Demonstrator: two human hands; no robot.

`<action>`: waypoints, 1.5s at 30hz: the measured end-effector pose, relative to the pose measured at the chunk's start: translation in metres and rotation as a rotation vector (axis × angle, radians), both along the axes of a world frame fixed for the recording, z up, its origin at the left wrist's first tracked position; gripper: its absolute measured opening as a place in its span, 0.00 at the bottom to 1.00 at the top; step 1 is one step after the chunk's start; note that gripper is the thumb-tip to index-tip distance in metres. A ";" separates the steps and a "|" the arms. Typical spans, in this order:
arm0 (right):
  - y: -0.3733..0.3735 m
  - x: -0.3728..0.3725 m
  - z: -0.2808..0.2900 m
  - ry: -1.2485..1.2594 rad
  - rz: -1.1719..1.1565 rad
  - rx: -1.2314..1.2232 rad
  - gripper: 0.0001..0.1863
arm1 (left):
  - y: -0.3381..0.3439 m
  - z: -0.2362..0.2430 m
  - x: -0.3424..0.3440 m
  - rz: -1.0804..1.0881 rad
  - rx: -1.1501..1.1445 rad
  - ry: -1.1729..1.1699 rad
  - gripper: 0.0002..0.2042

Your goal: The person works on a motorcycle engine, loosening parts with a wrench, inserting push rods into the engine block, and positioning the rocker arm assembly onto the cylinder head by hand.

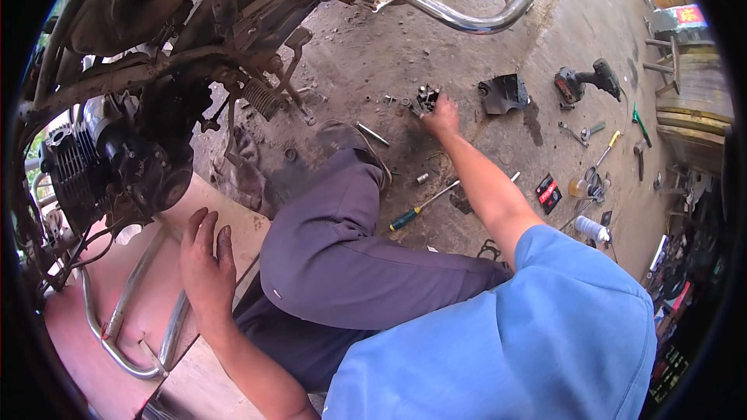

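Observation:
My right hand (442, 118) reaches to the floor, its fingers closed at a small cluster of dark metal parts (426, 96); what they grip is too small to tell. Beside that cluster lies a black curved cover piece (504, 95). My left hand (208, 260) hangs with nothing in it, fingers stretched and slightly apart, beside the motorcycle's black engine (148, 159). A bent chrome tube bar (117, 327) is below the engine, left of that hand. Nearer my leg are a screwdriver (405, 218) with a green and yellow handle and a short metal rod (373, 134).
The motorcycle frame (156, 70) fills the upper left, with a chrome bar (467, 19) jutting across the top. On the right floor lie a cordless drill (587, 82), wrenches (582, 132), a red and black packet (548, 194) and a white bottle (593, 228). A wooden stool (663, 66) stands far right.

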State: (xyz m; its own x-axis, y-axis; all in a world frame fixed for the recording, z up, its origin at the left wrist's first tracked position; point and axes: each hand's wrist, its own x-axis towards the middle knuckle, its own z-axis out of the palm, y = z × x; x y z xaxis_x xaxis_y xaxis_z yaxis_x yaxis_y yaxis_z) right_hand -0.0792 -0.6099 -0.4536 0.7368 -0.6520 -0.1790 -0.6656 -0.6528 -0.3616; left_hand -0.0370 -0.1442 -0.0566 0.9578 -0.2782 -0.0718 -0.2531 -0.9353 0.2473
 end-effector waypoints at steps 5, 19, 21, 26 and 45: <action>0.009 -0.016 0.072 -0.116 0.183 0.086 0.40 | 0.000 0.019 -0.010 0.049 0.010 -0.022 0.14; 0.092 -0.020 0.498 -0.383 0.892 0.854 0.49 | 0.003 0.081 -0.057 -0.127 -0.761 -0.141 0.14; 0.117 -0.012 0.537 -0.372 0.965 0.933 0.47 | 0.013 0.068 -0.058 -0.126 -1.008 -0.117 0.14; 0.191 0.001 0.577 -0.367 1.206 1.097 0.51 | 0.023 0.086 -0.074 -0.219 -1.530 0.104 0.31; 0.327 0.033 0.550 -0.363 1.600 0.946 0.50 | 0.089 0.102 -0.098 -0.064 -1.615 0.033 0.51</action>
State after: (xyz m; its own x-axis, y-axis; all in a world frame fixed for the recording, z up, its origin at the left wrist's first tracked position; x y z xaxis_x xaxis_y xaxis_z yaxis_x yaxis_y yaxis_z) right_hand -0.0458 -0.2830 0.0966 0.5460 0.7958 0.2619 0.4623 -0.0255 -0.8864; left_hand -0.1345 -0.0549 0.0453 0.9463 -0.1172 0.3013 -0.2546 0.3040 0.9180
